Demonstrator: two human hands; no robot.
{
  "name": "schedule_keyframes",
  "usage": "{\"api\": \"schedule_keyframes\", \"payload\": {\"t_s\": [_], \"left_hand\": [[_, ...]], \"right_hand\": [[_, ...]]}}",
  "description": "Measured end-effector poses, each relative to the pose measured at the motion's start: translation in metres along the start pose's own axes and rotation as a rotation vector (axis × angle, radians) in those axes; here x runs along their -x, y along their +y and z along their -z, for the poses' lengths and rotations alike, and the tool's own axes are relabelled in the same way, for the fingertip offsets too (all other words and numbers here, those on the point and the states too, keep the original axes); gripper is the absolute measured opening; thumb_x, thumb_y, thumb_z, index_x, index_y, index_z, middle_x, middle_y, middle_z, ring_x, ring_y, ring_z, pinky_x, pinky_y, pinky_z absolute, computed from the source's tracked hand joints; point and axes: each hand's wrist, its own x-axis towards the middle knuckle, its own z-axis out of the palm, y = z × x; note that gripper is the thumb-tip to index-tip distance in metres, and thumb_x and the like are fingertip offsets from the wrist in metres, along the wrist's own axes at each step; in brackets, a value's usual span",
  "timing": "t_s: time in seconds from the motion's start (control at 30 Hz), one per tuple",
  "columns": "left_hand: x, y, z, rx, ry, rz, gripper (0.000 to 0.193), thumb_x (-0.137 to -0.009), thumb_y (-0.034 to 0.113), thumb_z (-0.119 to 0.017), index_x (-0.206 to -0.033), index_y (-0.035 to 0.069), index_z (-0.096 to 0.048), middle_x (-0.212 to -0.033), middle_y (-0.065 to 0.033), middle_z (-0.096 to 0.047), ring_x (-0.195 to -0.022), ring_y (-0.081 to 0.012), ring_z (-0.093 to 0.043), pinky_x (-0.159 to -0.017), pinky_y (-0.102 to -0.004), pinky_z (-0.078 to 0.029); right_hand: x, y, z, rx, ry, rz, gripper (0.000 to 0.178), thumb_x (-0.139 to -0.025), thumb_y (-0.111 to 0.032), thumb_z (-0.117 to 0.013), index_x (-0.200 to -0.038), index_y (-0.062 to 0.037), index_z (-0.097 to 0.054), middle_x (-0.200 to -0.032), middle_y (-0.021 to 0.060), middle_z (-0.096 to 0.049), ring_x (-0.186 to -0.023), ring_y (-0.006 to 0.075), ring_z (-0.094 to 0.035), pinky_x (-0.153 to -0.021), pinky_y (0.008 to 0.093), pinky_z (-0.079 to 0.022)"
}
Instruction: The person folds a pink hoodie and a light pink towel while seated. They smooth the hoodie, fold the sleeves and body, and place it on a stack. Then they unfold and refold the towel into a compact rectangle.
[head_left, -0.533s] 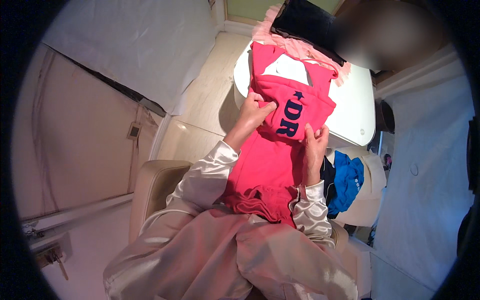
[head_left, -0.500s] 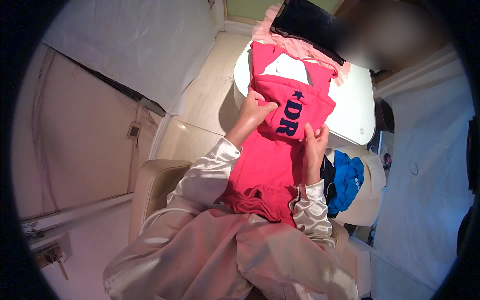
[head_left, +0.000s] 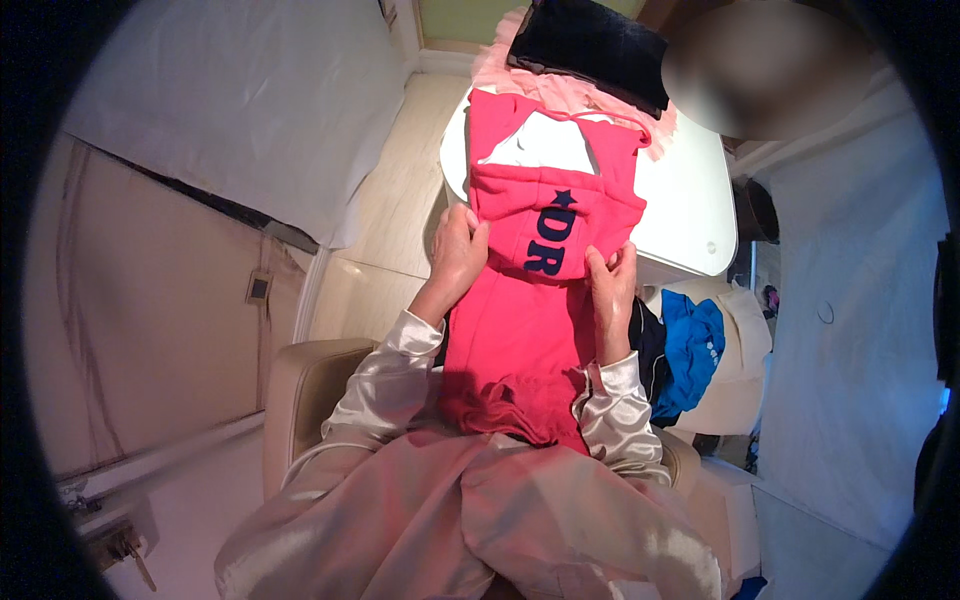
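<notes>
A bright red sweatshirt-like garment (head_left: 515, 330) stretches from my lap up onto a white table (head_left: 690, 205). Dark blue lettering and a star mark its upper, folded part, and a ruffled edge bunches on my thighs. At the fold's left edge, my left hand (head_left: 459, 255) pinches the cloth between thumb and fingers. My right hand (head_left: 612, 285) grips the opposite edge, just below the lettering. Farther up, the garment's far end lies spread on the table with a gap between its straps of cloth.
Beyond the garment, a pink ruffled cloth (head_left: 490, 68) lies under folded dark trousers or similar cloth (head_left: 590, 50). To the right, blue clothing (head_left: 690, 350) and a black piece (head_left: 647, 345) rest on a cream seat (head_left: 735, 375). A beige armrest (head_left: 300, 385) stands left of me.
My left hand has moved left and down to the fold's outer edge, and the upper panel lies flatter. My right hand keeps its hold. The whole view has shifted slightly.
</notes>
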Motion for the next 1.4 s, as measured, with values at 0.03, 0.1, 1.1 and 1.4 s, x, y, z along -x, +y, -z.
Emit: {"api": "schedule_keyframes", "payload": {"t_s": [0.03,0.1,1.1,1.4], "left_hand": [[0.000,-0.004,0.004,-0.062,-0.062,0.026,0.028,-0.085,0.016,-0.073,-0.096,0.005,-0.050,-0.103,-0.0172,-0.057,-0.099,-0.0389,-0.057,-0.085,-0.0477,-0.046],[-0.006,0.017,0.007,-0.046,0.098,-0.035,0.034,-0.084,0.016,-0.074,-0.105,0.005,-0.051,-0.109,-0.0179,-0.056,-0.106,-0.0388,-0.056,-0.090,-0.0469,-0.045],[-0.059,0.081,0.042,-0.032,-0.371,-0.384,0.044,-0.072,0.022,-0.084,-0.095,0.006,-0.051,-0.103,-0.0127,-0.061,-0.102,-0.0349,-0.057,-0.093,-0.0439,-0.043],[-0.063,0.082,0.034,0.157,-0.400,-0.340,0.043,-0.074,0.030,-0.087,-0.093,0.004,-0.059,-0.086,-0.0095,-0.058,-0.080,-0.0263,-0.058,-0.074,-0.0388,-0.046]], "right_hand": [[0.005,-0.012,-0.001,-0.088,0.053,-0.034,0.039,-0.089,-0.013,-0.073,-0.118,0.0016,-0.051,-0.083,-0.0013,-0.051,-0.071,0.0069,-0.050,-0.062,0.0237,-0.045],[0.000,-0.024,0.002,-0.214,0.133,0.049,0.040,-0.089,-0.012,-0.074,-0.120,0.0016,-0.053,-0.087,0.0000,-0.055,-0.072,0.0065,-0.049,-0.063,0.0221,-0.044],[-0.049,-0.059,0.014,0.087,-0.055,0.420,0.030,-0.095,-0.013,-0.063,-0.122,-0.0032,-0.058,-0.098,0.0221,-0.070,-0.091,0.0388,-0.070,-0.076,0.0423,-0.053],[-0.050,-0.058,0.015,-0.422,-0.206,0.130,0.030,-0.097,-0.016,-0.066,-0.123,-0.0003,-0.062,-0.104,0.0092,-0.073,-0.091,0.0191,-0.069,-0.081,0.0308,-0.053]]}}
